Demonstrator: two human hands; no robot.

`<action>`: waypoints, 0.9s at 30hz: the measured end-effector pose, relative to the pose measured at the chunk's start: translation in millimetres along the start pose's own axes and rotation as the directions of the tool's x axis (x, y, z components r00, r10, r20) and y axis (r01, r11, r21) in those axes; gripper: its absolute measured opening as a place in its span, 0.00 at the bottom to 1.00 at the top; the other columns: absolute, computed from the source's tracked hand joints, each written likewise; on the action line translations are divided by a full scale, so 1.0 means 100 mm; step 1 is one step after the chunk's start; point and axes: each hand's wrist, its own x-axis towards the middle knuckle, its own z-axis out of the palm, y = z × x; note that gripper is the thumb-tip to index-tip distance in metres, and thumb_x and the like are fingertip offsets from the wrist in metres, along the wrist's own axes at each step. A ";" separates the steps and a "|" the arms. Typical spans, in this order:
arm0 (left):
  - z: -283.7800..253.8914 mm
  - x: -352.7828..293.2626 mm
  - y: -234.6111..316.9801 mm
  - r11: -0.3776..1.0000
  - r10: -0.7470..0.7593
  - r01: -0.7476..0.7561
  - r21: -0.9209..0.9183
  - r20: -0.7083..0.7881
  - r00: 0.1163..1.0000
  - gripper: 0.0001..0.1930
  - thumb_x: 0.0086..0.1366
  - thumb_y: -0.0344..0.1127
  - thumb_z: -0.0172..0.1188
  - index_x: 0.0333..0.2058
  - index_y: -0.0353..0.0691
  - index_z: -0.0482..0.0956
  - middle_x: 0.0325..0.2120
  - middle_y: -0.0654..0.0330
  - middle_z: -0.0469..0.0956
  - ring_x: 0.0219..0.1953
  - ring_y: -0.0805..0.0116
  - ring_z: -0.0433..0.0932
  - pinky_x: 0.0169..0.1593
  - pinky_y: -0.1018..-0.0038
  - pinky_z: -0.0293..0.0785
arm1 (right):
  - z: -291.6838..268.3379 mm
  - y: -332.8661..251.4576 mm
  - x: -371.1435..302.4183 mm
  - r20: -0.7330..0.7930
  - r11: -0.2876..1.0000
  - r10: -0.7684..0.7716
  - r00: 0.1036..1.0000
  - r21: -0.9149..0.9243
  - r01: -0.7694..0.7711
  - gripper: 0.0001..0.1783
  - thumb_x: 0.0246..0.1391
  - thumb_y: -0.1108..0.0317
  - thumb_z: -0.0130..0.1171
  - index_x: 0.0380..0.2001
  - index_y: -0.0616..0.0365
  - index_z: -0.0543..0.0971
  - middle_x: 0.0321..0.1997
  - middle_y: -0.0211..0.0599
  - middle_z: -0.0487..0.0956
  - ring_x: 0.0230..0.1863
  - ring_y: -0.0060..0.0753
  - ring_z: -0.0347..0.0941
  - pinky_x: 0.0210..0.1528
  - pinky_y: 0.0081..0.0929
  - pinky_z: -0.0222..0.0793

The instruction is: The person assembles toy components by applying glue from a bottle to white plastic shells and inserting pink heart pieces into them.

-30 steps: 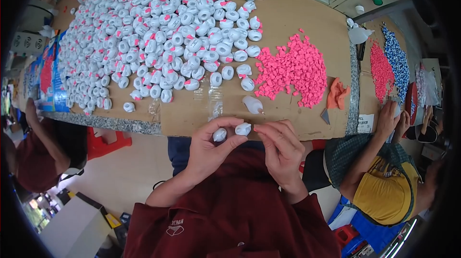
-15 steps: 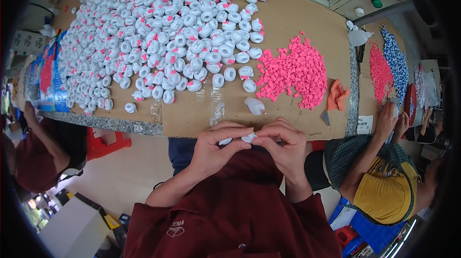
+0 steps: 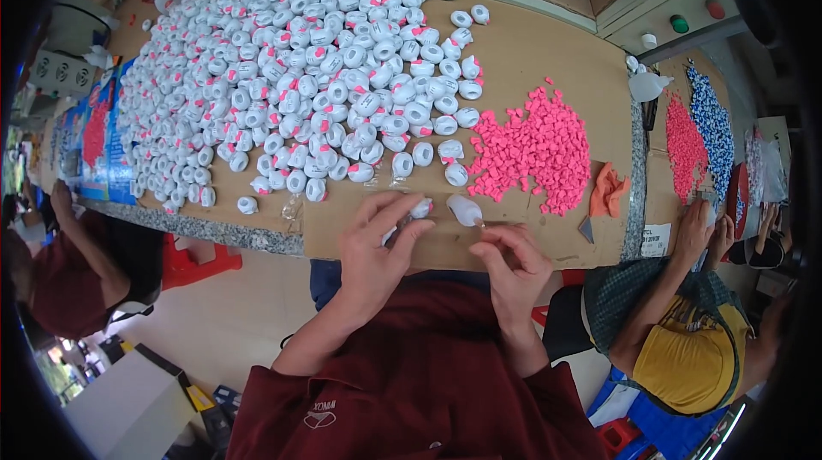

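Observation:
My left hand (image 3: 374,246) is closed, with a small white rounded plastic piece (image 3: 420,208) pinched between thumb and fingers. A touch of pink shows on that piece, and a second white piece is partly hidden in the palm. My right hand (image 3: 516,270) is at the tip of a small white squeeze bottle (image 3: 464,209) lying on the cardboard. Its thumb and forefinger are slightly apart beside the nozzle; whether they touch it is hard to see. Just beyond lies a heap of small pink pieces (image 3: 548,152).
Many white rounded pieces with pink bits (image 3: 325,92) cover the cardboard-topped table (image 3: 531,41) at the left and middle. An orange cloth (image 3: 609,189) and a dark pointed scrap (image 3: 586,229) lie at the right. A co-worker in yellow (image 3: 689,349) sits to the right, another person (image 3: 73,276) to the left.
My hands have parted from around the white piece. The left keeps it and has risen over the table edge; the right has moved to the bottle's tip. The whole view has shifted slightly downward.

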 end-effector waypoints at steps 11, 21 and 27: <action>-0.32 -0.18 -0.03 0.750 -0.160 0.265 -0.606 0.223 0.962 0.17 0.61 0.25 0.53 0.49 0.37 0.67 0.38 0.63 0.69 0.41 0.75 0.68 0.42 0.81 0.64 | 0.01 0.00 0.15 0.059 0.934 -0.304 0.951 -0.179 0.309 0.20 0.43 0.80 0.58 0.43 0.64 0.68 0.46 0.46 0.73 0.47 0.38 0.69 0.49 0.30 0.65; -0.29 -0.25 -0.12 0.333 -0.174 0.504 -0.797 0.473 0.864 0.17 0.66 0.32 0.48 0.52 0.34 0.67 0.46 0.56 0.72 0.42 0.67 0.75 0.40 0.77 0.72 | -0.29 -0.08 -0.15 0.081 0.980 -0.127 0.989 0.161 0.113 0.19 0.42 0.71 0.64 0.39 0.67 0.72 0.32 0.40 0.77 0.28 0.24 0.69 0.31 0.20 0.65; -0.21 -0.29 -0.13 0.383 -0.189 0.476 -0.791 0.438 0.879 0.15 0.65 0.29 0.49 0.50 0.33 0.69 0.45 0.53 0.73 0.44 0.63 0.75 0.46 0.73 0.73 | -0.28 -0.16 -0.14 0.119 0.980 -0.183 0.976 0.106 0.171 0.20 0.33 0.69 0.69 0.32 0.68 0.79 0.21 0.35 0.75 0.22 0.27 0.66 0.25 0.21 0.60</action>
